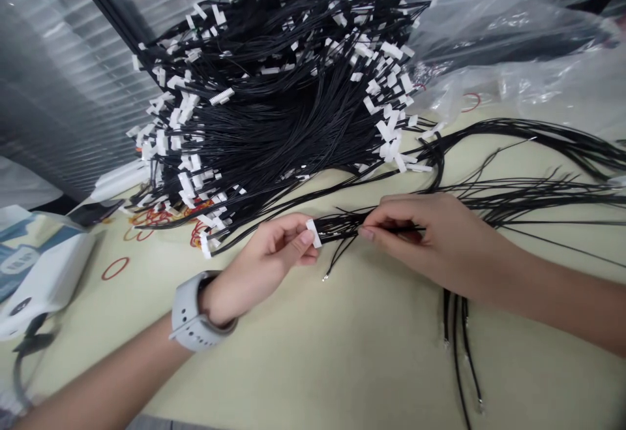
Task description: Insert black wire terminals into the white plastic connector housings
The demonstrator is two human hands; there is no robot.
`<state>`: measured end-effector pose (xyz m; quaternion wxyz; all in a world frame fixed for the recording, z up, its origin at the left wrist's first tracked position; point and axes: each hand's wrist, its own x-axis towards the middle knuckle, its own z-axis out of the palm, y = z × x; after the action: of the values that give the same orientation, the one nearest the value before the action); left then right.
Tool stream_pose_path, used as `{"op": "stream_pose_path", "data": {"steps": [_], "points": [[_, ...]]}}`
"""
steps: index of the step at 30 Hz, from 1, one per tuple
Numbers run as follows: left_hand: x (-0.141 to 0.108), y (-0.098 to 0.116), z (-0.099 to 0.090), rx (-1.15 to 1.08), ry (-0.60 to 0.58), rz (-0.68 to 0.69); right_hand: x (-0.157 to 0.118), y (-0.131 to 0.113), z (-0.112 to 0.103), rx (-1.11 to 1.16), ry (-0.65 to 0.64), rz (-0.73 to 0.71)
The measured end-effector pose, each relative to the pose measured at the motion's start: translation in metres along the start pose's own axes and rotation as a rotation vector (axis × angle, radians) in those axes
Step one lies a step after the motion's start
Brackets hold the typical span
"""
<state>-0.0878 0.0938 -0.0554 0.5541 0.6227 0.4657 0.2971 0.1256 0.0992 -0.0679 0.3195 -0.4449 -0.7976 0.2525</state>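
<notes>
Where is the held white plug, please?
Near the head view's centre, the white plug is in the left hand, at the left end of some black wires.

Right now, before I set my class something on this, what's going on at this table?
A person's left hand pinches a white connector between thumb and fingers. The right hand, just to its right, is closed on the black wires beside the connector. A few wires with metal tips poke out loose below; whether the others are seated is too small to tell. Behind lies a big heap of black cables with white ends, and more wires spread to the right.
</notes>
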Motion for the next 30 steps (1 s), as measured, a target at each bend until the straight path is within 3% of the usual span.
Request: {"op": "stream_pose_path", "data": {"steps": [23,30], "points": [[-0.0011,0.0047,0.0018,0.053,-0.021,-0.01,-0.0013,-0.005,-0.0033,0.011,-0.051,0.017],[-0.0004,0.0049,0.0023,0.066,-0.027,-0.007,-0.0012,-0.0025,-0.0028,-0.005,-0.033,-0.045]]}}
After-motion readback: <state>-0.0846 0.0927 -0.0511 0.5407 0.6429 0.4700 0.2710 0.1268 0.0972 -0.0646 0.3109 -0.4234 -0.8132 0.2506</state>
